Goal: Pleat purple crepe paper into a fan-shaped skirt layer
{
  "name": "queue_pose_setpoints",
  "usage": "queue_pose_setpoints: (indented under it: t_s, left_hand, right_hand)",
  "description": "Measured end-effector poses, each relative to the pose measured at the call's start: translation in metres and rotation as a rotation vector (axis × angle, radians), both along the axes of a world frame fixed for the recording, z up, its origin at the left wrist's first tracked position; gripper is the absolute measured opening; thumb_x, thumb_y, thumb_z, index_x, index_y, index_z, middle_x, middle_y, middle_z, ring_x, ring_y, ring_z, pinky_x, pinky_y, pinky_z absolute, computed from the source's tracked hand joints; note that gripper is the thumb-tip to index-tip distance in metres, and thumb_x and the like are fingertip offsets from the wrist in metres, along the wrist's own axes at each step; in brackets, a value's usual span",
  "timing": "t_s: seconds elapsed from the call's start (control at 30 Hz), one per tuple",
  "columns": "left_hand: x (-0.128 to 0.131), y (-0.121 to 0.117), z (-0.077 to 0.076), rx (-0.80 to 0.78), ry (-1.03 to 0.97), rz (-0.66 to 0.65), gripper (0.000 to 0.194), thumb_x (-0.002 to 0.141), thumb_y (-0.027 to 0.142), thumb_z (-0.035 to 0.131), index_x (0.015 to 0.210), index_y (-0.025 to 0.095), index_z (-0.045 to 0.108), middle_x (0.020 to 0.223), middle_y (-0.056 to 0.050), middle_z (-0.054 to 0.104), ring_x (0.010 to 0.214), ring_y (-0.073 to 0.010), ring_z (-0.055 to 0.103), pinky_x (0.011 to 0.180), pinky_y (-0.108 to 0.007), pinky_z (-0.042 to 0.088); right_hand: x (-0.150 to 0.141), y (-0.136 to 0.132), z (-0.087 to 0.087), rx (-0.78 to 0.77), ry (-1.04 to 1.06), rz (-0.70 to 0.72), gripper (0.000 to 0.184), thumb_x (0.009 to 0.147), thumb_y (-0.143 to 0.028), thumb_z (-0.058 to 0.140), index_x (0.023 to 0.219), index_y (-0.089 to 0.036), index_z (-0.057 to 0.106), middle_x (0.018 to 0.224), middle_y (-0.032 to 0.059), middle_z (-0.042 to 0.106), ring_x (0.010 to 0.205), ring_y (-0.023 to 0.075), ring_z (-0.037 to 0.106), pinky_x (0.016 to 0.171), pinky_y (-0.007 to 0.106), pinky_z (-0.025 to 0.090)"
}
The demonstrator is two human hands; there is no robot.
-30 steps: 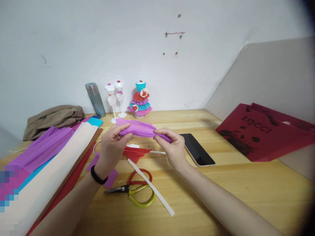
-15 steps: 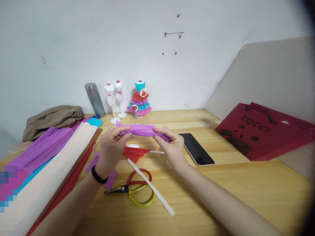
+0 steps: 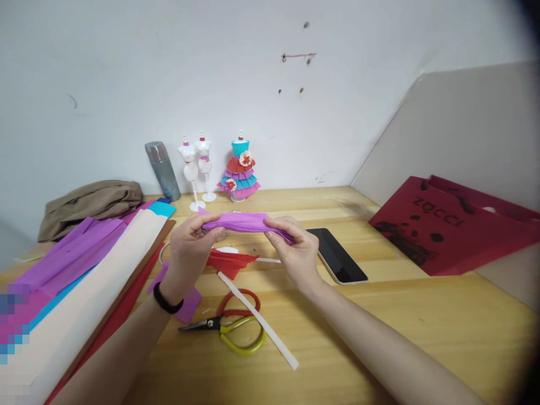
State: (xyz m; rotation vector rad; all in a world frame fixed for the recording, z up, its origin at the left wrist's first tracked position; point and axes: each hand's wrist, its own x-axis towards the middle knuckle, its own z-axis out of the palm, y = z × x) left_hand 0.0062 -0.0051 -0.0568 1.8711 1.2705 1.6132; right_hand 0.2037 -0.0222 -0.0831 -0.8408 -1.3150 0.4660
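A folded strip of purple crepe paper (image 3: 242, 221) is stretched level between my hands, above the table. My left hand (image 3: 192, 242) pinches one end between thumb and fingers; a dark band circles that wrist. At the other end, my right hand (image 3: 295, 244) grips the strip the same way. Under it lies a gathered piece of red crepe paper (image 3: 232, 262). Nearer to me are scissors (image 3: 219, 324) with one red and one yellow handle, crossed by a narrow white strip (image 3: 261, 323). Purple paper scraps (image 3: 189, 304) lie partly behind my left wrist.
Sheets of coloured crepe paper (image 3: 97, 270) cover the left side, before a brown cloth (image 3: 93, 205). At the back stand a flask (image 3: 162, 171), two white mannequins (image 3: 189, 163) and one in a ruffled paper dress (image 3: 240, 174). Rightward are a phone (image 3: 340, 256) and a red bag (image 3: 447, 230).
The purple paper has been drawn flatter and narrower between my hands, its raised far edge now lower. Both hands keep their hold, and the things on the table stay put.
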Motion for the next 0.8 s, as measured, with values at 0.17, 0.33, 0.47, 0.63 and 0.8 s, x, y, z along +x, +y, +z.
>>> queue_pose_setpoints:
  t_s: [0.17, 0.33, 0.47, 0.63, 0.8]
  left_hand:
    - [-0.004, 0.002, 0.0, 0.148, 0.105, -0.029, 0.018, 0.074, 0.015, 0.068, 0.089, 0.022, 0.075, 0.078, 0.001, 0.072, 0.069, -0.0115, 0.062, 0.061, -0.022, 0.049]
    - [-0.006, 0.001, 0.002, 0.14, 0.109, -0.026, 0.015, 0.074, 0.016, 0.069, 0.087, 0.021, 0.074, 0.077, 0.001, 0.07, 0.066, -0.0116, 0.062, 0.06, -0.023, 0.049]
    - [-0.005, -0.001, 0.004, 0.138, 0.113, -0.037, 0.01, 0.076, 0.017, 0.068, 0.083, 0.021, 0.073, 0.078, 0.001, 0.069, 0.07, -0.0125, 0.064, 0.063, -0.024, 0.05]
    - [-0.005, -0.003, 0.009, 0.237, 0.205, 0.001, 0.008, 0.076, 0.014, 0.068, 0.079, 0.021, 0.071, 0.075, 0.002, 0.068, 0.069, -0.0113, 0.061, 0.062, -0.022, 0.047]
    - [-0.004, -0.005, 0.012, 0.303, 0.274, 0.021, 0.008, 0.078, 0.013, 0.066, 0.078, 0.02, 0.07, 0.073, 0.002, 0.068, 0.069, -0.0115, 0.06, 0.063, -0.022, 0.046]
  right_hand:
    - [0.003, 0.003, -0.003, 0.053, -0.009, 0.021, 0.024, 0.079, -0.012, 0.067, 0.094, -0.029, 0.075, 0.091, 0.0011, 0.069, 0.088, 0.0164, 0.064, 0.08, 0.032, 0.051]
    - [0.002, 0.0, 0.0, 0.087, -0.064, -0.003, 0.025, 0.08, -0.012, 0.066, 0.096, -0.029, 0.074, 0.091, 0.0014, 0.069, 0.085, 0.0161, 0.064, 0.075, 0.03, 0.052]
    - [0.002, -0.002, 0.001, 0.073, -0.08, -0.032, 0.022, 0.08, -0.013, 0.065, 0.095, -0.027, 0.074, 0.09, 0.0026, 0.069, 0.085, 0.0172, 0.064, 0.075, 0.032, 0.053]
    - [0.001, -0.003, 0.003, 0.025, -0.069, -0.038, 0.018, 0.08, -0.016, 0.065, 0.092, -0.026, 0.074, 0.089, 0.0033, 0.068, 0.083, 0.0175, 0.064, 0.068, 0.031, 0.055]
    - [0.0, -0.002, 0.004, -0.044, -0.035, -0.017, 0.011, 0.078, -0.016, 0.065, 0.082, -0.024, 0.072, 0.084, 0.0021, 0.068, 0.081, 0.0167, 0.064, 0.071, 0.031, 0.053]
